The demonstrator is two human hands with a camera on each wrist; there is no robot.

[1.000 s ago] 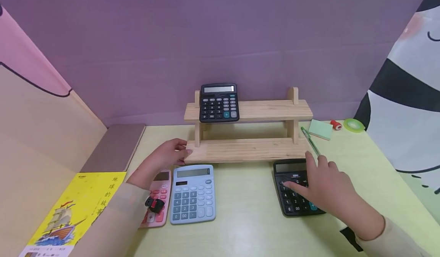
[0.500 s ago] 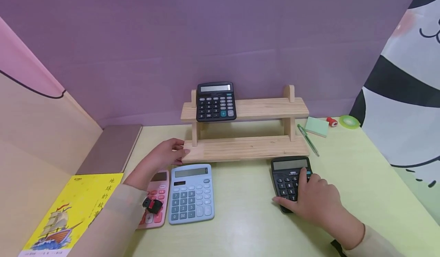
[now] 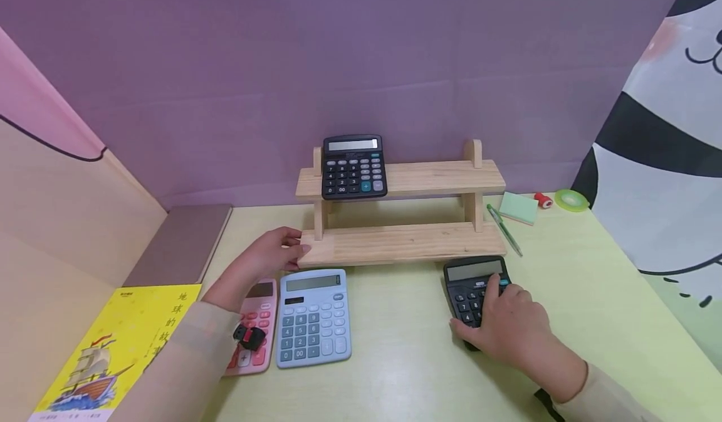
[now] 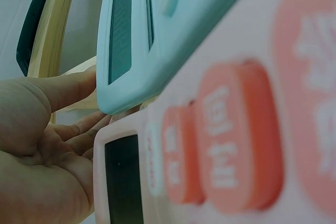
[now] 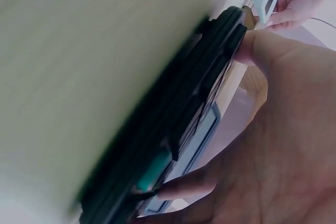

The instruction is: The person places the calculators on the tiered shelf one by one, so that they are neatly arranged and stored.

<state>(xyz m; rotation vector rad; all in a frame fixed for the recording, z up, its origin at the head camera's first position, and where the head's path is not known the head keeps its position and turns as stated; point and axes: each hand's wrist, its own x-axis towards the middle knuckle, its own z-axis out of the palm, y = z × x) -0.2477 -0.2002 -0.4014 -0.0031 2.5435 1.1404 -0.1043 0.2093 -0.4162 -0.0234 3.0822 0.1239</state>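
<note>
My left hand [image 3: 276, 254] holds the left end of the lower board of a two-tier wooden shelf [image 3: 406, 241], thumb on top and fingers at its end. A black calculator [image 3: 354, 166] leans on the upper tier at the left. In front of the shelf on the right lies a second black calculator [image 3: 475, 270]. My right hand [image 3: 516, 325] grips it from above, thumb at its left edge and index finger near the display. In the right wrist view, thumb and fingers span this calculator [image 5: 173, 114]. A light blue calculator [image 3: 313, 318] and a pink calculator [image 3: 264, 315] lie below my left hand.
A yellow book [image 3: 113, 347] and a dark flat notebook [image 3: 180, 243] lie on the left. Right of the shelf are a green pen [image 3: 504, 229], a sticky note pad [image 3: 519, 207], a small red item [image 3: 544, 200] and a roll of green tape [image 3: 571, 200].
My right hand has come down and left onto the black calculator, thumb now at its left edge. My left hand stays on the shelf. The head view has shifted slightly.
</note>
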